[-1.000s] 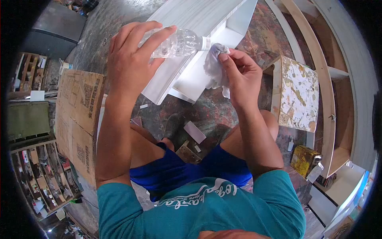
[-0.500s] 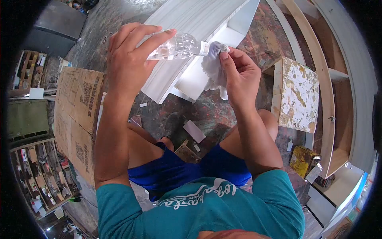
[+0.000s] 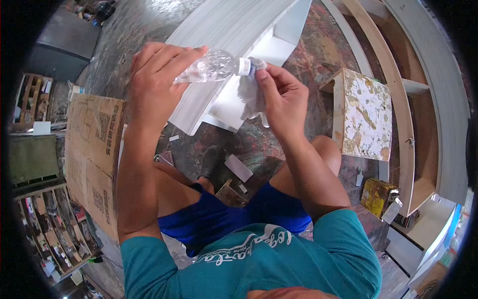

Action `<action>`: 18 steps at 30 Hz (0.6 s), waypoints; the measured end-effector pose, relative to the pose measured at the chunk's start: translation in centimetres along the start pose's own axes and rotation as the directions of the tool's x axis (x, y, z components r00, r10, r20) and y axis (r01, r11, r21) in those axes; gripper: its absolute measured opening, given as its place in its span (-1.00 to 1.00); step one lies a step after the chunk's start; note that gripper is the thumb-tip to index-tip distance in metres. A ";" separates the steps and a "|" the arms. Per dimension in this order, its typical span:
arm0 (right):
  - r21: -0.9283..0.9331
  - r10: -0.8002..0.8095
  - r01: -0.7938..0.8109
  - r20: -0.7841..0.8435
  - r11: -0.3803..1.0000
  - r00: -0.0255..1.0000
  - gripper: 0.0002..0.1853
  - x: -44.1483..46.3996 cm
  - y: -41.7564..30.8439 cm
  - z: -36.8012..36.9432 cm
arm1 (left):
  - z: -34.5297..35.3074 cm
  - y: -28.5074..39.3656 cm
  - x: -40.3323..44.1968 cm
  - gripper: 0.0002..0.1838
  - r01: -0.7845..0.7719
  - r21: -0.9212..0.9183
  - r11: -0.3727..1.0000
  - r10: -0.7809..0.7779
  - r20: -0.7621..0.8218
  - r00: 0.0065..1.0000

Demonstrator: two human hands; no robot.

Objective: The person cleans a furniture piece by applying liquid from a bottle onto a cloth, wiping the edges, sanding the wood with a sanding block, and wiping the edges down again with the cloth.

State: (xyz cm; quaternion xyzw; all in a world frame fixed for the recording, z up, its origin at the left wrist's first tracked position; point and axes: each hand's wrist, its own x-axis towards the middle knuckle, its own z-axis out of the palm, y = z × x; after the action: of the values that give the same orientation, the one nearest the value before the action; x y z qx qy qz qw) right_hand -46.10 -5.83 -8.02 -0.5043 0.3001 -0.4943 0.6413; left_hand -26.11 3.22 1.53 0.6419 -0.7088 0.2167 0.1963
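My left hand point(image 3: 162, 74) is wrapped round a clear plastic bottle point(image 3: 214, 66), tipped on its side with its white-ringed neck pointing right. Liquid inside is hard to make out. In my right hand point(image 3: 281, 97) a whitish cloth point(image 3: 251, 94) is pinched between thumb and fingers, and its loose end hangs down. The bottle's mouth meets the cloth at a bluish patch by the fingertips. Behind both hands lies a pale wood-grain cabinet panel point(image 3: 199, 107) with a white inner side point(image 3: 229, 107).
A cardboard box point(image 3: 94, 149) stands at my left. To the right are a glue-stained stool point(image 3: 367, 117), a yellow can point(image 3: 377, 195) and a long wooden cabinet frame point(image 3: 406, 134). Offcuts such as a pale block point(image 3: 239, 168) lie on the floor between my legs.
Both hands have shifted slightly left and down in view, bottle and cloth with them. The mouth still rests against the cloth. The surroundings have slid a little left as well.
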 end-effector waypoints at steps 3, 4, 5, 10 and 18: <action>0.036 -0.004 0.003 0.020 0.999 1.000 -0.71 -0.2 0.3 0.3 | -0.1 0.2 0.1 -0.36 0.005 -0.001 1.000 -0.005 0.016 1.000; 0.048 -0.018 0.017 0.027 0.999 0.999 -0.71 -0.3 0.3 0.5 | -0.2 0.2 0.0 -0.34 0.008 0.005 1.000 -0.008 0.023 1.000; 0.061 -0.032 0.030 0.034 0.998 0.999 -0.70 -0.3 0.3 0.8 | -0.3 0.3 0.1 -0.35 0.029 0.002 1.000 -0.029 0.043 0.999; -0.070 -0.171 0.172 0.017 0.983 0.985 -0.67 0.0 0.6 1.3 | -1.4 0.9 0.2 -0.34 0.150 -0.026 0.988 -0.144 0.160 0.977; -0.495 -0.523 0.458 0.007 0.739 0.852 -0.72 4.6 0.4 0.3 | -2.2 -4.1 -1.2 -0.43 0.489 -0.220 0.844 -0.499 0.010 0.867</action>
State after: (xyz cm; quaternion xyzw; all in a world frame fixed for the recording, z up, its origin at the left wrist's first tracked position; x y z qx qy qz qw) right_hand -44.20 -10.08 -7.76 -0.6739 0.3110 -0.5881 0.3214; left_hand -21.88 5.12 2.89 0.7722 -0.5341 0.0964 0.3304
